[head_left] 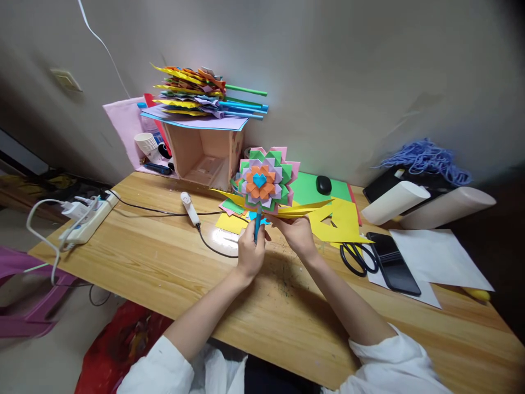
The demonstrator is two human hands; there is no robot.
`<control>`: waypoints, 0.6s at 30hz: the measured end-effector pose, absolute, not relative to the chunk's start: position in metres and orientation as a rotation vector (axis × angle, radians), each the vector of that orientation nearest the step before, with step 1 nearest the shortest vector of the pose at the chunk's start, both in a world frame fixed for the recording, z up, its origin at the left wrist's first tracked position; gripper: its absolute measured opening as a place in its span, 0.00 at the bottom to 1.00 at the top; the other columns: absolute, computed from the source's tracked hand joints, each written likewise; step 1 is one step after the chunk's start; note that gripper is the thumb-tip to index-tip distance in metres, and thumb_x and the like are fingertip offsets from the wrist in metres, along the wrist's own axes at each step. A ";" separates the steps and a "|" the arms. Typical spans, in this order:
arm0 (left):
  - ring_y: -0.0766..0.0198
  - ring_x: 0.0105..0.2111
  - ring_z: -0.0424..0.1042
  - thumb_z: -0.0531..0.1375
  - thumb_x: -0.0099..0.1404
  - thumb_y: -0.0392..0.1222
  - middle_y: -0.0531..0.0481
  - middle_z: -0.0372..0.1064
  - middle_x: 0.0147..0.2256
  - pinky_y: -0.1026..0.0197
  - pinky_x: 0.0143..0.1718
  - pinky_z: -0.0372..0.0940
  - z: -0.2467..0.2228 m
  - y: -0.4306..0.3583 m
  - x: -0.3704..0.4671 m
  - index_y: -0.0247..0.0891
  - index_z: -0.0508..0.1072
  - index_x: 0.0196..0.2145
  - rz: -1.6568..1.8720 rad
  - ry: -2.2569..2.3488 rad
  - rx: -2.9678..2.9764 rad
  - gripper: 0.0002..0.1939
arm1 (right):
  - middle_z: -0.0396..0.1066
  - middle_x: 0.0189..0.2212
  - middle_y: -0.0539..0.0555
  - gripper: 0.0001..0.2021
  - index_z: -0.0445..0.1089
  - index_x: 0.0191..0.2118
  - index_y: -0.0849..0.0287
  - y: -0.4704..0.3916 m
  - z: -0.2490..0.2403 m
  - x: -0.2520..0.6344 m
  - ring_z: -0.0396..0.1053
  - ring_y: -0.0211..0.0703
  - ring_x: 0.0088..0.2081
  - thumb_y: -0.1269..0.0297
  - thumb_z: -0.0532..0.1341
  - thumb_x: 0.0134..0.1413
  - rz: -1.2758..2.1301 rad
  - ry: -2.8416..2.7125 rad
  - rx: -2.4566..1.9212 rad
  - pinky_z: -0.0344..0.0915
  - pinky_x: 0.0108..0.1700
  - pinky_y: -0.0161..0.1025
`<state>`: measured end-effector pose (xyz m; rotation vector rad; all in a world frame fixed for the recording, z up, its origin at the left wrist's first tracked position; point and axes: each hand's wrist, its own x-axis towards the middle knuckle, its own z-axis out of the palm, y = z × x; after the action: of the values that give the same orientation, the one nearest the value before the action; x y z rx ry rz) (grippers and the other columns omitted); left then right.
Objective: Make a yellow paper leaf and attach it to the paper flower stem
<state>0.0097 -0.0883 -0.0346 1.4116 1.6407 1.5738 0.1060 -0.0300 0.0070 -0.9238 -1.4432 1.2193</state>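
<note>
A layered paper flower (283, 178) in pink, green, lilac and orange, with a blue heart at its centre, is held upright above the table. My left hand (251, 251) is closed around its blue stem (257, 225), just below the petals. A pointed yellow paper piece (305, 208) spreads out behind and below the petals to both sides. My right hand (297, 235) grips at the flower's lower right, by this yellow piece; its fingertips are partly hidden behind the paper.
Several finished paper flowers (184, 90) lie stacked on a cardboard box (205, 156). Yellow cut paper (336, 219), black-handled scissors (356, 258), a phone (394, 262) and white paper (438, 254) are at right. A glue gun (189, 208) and a power strip (88, 219) with cables lie left.
</note>
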 end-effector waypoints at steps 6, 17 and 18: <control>0.70 0.21 0.63 0.47 0.66 0.43 0.54 0.65 0.23 0.67 0.26 0.57 -0.035 -0.089 0.011 0.38 0.65 0.34 1.567 1.628 1.441 0.10 | 0.73 0.24 0.53 0.10 0.72 0.24 0.60 -0.031 0.008 0.106 0.70 0.43 0.27 0.57 0.66 0.39 1.210 -1.432 -0.959 0.66 0.29 0.37; 0.69 0.22 0.64 0.47 0.66 0.44 0.52 0.66 0.24 0.67 0.26 0.57 -0.036 -0.088 0.008 0.38 0.65 0.33 1.563 1.659 1.458 0.10 | 0.76 0.28 0.54 0.13 0.75 0.29 0.60 -0.029 0.015 0.108 0.73 0.47 0.33 0.57 0.67 0.36 1.479 -1.389 -0.923 0.69 0.37 0.42; 0.69 0.22 0.63 0.47 0.66 0.44 0.52 0.66 0.24 0.67 0.26 0.57 -0.036 -0.088 0.007 0.38 0.65 0.33 1.558 1.664 1.461 0.10 | 0.75 0.27 0.53 0.13 0.75 0.29 0.60 -0.029 0.016 0.108 0.73 0.46 0.32 0.57 0.67 0.37 1.494 -1.380 -0.915 0.69 0.38 0.42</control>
<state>0.0073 -0.0884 -0.0364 1.4613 1.6636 1.5578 0.1082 -0.0294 0.0158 -0.9145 -1.3799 1.4943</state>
